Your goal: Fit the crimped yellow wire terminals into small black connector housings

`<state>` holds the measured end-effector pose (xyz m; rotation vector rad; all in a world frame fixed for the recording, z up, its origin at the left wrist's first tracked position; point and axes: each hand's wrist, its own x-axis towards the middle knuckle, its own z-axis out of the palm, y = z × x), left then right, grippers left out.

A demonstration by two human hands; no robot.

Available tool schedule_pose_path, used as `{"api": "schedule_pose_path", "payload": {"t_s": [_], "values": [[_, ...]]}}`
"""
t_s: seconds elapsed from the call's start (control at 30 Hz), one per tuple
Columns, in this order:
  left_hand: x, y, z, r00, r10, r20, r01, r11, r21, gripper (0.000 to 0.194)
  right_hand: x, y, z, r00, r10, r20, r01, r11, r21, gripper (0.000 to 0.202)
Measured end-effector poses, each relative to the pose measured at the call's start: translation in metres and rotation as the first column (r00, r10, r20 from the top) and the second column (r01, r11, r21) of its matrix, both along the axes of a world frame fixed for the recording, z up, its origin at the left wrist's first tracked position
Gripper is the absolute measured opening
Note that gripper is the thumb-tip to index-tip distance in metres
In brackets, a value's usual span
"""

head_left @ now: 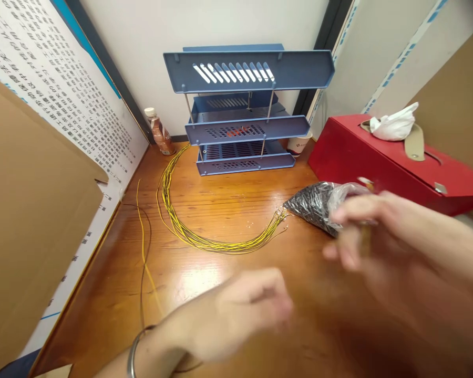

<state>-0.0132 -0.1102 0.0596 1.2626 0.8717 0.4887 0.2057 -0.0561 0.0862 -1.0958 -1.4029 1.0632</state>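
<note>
Surface: a shiny brown wooden surface [205, 283] in a small corner, with a white wall far back and a board with printed signs on the left.
Cardboard: a big brown cardboard sheet [31, 220] leans at the near left.
Tray rack: a blue rack [246, 113] with three trays stands at the far middle.
Bottle: a small drink bottle [160, 132] stands far back, just left of the rack.
Red box: a red box [382, 157] sits on the right, with a white crumpled bag [394, 123] on top.
Wires: a bundle of yellow wires [205, 239] lies in a long curve from the rack, round the middle, to the right. One loose wire [144, 247] lies apart on the left.
Dark bag: a clear bag of small dark bits [319, 205] lies where the wire ends stop, near the red box.
Right hand: the right hand [378, 231] is blurry. It is just beside the dark bag, and its fingers seem to pinch a thin brown piece; I cannot tell what it is.
Left hand: the left hand [236, 312] is blurry too, low and near, curled loosely; I cannot tell if it holds anything. It wears a bangle [133, 349].
Which way: the wire ends lie left and a bit far from the right hand, which is nearer them. The bundle runs left to right there.
</note>
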Motion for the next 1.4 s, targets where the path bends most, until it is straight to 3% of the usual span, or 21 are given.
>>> {"api": "schedule_pose_path", "payload": {"t_s": [0.07,0.13,0.2,0.27,0.3,0.33,0.4,0.43,0.47,0.53,0.63,0.77,0.83,1.0,1.23,1.4], "values": [[-0.006,0.009,-0.006,0.992,0.116,-0.057,-0.113,0.992,0.056,0.037,-0.009,0.033,0.001,0.985,-0.100,-0.139,0.096,0.995,-0.033,0.027],[-0.009,0.018,-0.012,0.974,0.196,-0.118,-0.183,0.977,0.110,0.037,-0.012,0.070,-0.001,0.971,-0.196,-0.138,0.187,0.980,-0.075,0.023],[-0.011,0.023,-0.018,0.957,0.250,-0.150,-0.229,0.963,0.143,0.036,-0.009,0.099,-0.004,0.977,-0.209,0.031,0.211,0.974,-0.080,0.024],[-0.010,0.026,-0.024,0.940,0.294,-0.172,-0.268,0.950,0.161,0.035,-0.005,0.113,-0.005,0.969,-0.096,0.228,0.119,0.989,-0.093,0.031],[-0.009,0.028,-0.028,0.930,0.315,-0.189,-0.286,0.944,0.164,0.035,-0.003,0.113,-0.005,0.911,-0.074,0.407,0.110,0.992,-0.066,0.040],[-0.009,0.029,-0.032,0.918,0.336,-0.211,-0.305,0.937,0.168,0.036,-0.004,0.108,-0.004,0.793,-0.093,0.602,0.122,0.993,-0.007,0.050],[-0.007,0.031,-0.041,0.893,0.369,-0.259,-0.331,0.927,0.179,0.037,-0.010,0.087,-0.001,0.454,-0.169,0.875,0.122,0.984,0.127,0.061],[-0.007,0.032,-0.045,0.884,0.382,-0.267,-0.341,0.921,0.189,0.038,-0.016,0.074,0.000,0.341,-0.124,0.932,0.036,0.992,0.119,0.055],[-0.007,0.033,-0.048,0.881,0.393,-0.263,-0.351,0.916,0.193,0.038,-0.024,0.060,0.000,0.281,-0.020,0.960,-0.093,0.995,0.048,0.046],[-0.007,0.035,-0.050,0.878,0.422,-0.225,-0.385,0.903,0.190,0.038,-0.038,0.036,-0.003,0.215,0.230,0.949,-0.376,0.917,-0.137,0.032],[-0.007,0.035,-0.047,0.888,0.437,-0.142,-0.416,0.896,0.154,0.039,-0.054,0.019,-0.013,0.181,0.322,0.929,-0.515,0.836,-0.189,0.023],[-0.008,0.032,-0.042,0.899,0.429,-0.092,-0.419,0.901,0.111,0.038,-0.056,0.027,-0.019,0.150,0.352,0.924,-0.516,0.825,-0.231,0.024],[-0.008,0.031,-0.041,0.899,0.426,-0.100,-0.416,0.904,0.101,0.037,-0.052,0.037,-0.016,0.142,0.309,0.940,-0.455,0.864,-0.215,0.023],[-0.010,0.030,-0.037,0.914,0.387,-0.119,-0.376,0.921,0.105,0.036,-0.033,0.063,-0.010,0.065,0.048,0.997,-0.171,0.985,-0.036,0.028],[-0.012,0.033,-0.036,0.908,0.390,-0.152,-0.362,0.914,0.184,0.036,-0.010,0.087,-0.010,0.082,-0.161,0.984,0.061,0.986,0.156,0.042],[-0.014,0.035,-0.042,0.903,0.413,-0.120,-0.388,0.902,0.188,0.035,-0.007,0.091,-0.009,0.096,-0.161,0.982,0.071,0.985,0.154,0.054]]}}
